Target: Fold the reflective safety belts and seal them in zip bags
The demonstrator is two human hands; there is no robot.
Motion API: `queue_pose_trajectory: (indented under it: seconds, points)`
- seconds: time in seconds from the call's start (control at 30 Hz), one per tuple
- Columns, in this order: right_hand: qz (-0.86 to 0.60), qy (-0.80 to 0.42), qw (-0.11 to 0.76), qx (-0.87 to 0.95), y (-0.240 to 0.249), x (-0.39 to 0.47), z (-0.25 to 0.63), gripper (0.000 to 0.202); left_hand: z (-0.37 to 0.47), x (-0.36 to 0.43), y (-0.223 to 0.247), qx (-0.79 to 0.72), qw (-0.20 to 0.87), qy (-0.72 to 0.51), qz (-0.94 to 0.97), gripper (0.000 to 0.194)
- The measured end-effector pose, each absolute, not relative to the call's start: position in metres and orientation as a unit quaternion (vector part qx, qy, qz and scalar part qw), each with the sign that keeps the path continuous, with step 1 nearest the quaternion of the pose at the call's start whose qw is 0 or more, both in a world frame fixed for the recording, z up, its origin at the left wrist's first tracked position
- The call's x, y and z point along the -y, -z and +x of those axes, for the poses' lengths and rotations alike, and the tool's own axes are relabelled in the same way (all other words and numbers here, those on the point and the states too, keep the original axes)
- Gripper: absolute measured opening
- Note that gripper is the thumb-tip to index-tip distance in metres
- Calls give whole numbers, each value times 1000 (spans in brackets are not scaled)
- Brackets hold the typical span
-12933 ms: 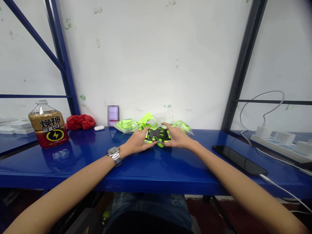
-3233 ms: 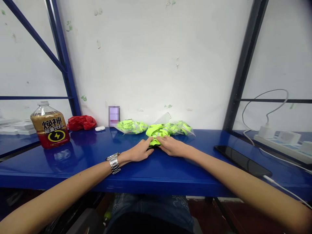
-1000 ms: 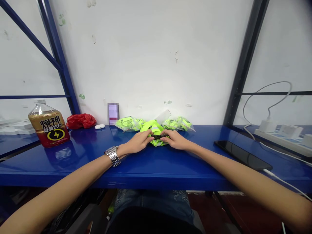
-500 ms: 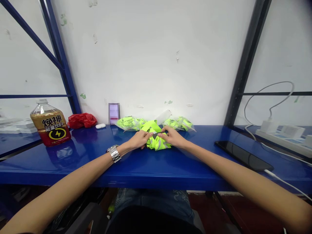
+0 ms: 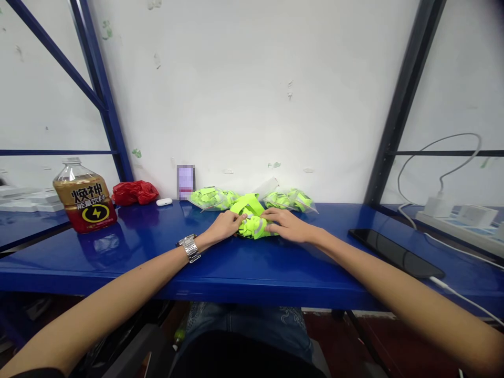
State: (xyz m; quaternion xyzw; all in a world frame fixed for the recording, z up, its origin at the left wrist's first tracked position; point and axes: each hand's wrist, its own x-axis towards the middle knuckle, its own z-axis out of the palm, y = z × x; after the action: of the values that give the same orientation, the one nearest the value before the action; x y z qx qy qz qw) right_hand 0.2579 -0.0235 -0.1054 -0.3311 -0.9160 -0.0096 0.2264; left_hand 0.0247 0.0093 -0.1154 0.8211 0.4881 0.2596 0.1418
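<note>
A crumpled bundle of neon yellow-green reflective straps, with grey reflective strips, lies on the table in front of me. My left hand grips its left side, thumb on top and fingers curled, the fingertips partly hidden. At the right side, my right hand rests against the bundle with thumb and fingers apart. A wide flat yellow-green band rises behind the bundle. Beyond it lie two clear bags of similar material, the left bag and the right bag.
On the blue table stand a large drink bottle and a red plastic bag at left. A small white case lies near a propped phone. At right are a black charging phone and a power strip.
My right hand has loosened from its pinch and spread its fingers at the bundle's right side. A dark piece seen between my thumbs no longer shows. My left hand keeps its hold.
</note>
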Motion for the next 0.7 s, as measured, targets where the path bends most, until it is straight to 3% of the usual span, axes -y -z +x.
queue_pose_trajectory:
  seconds: [0.13, 0.23, 0.53, 0.7]
  points:
    - [-344, 38, 175, 922, 106, 30, 257, 45, 25, -8, 122, -455, -17, -327, 828, 32]
    - [-337, 59, 166, 925, 111, 29, 256, 42, 26, -6, 125, -384, -79, -336, 856, 22]
    - [-389, 43, 168, 905, 114, 17, 260, 37, 16, 8, 111, -340, 28, -256, 905, 35]
    - [-406, -25, 220, 887, 117, 18, 262, 48, 12, 8, 107, -327, 19, -199, 923, 52]
